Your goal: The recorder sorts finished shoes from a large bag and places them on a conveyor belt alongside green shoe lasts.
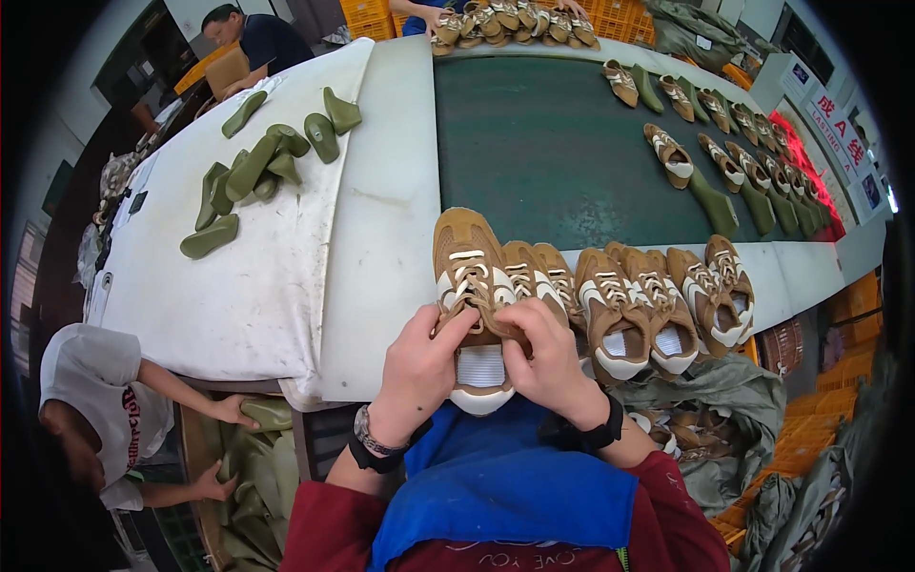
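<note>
A tan sneaker [464,238] with white stripes and pale laces is in front of me, toe pointing away. My left hand [419,360] is closed on the left side of its opening, thumb by the laces. My right hand [548,357] grips the opposite side near the tongue, fingers bent. Between them the white lined insole shows inside the shoe. Just right of it stand several matching sneakers [610,300] in a row along the white table edge, toes away from me. The nearest ones are partly hidden behind my right hand.
A green conveyor belt [534,153] carries sneakers and green shoe lasts [713,202] at right. More lasts [253,164] lie on the white-covered table. A co-worker's hand [233,410] touches lasts in a box, lower left. More sneakers fill a bag [743,391] at right.
</note>
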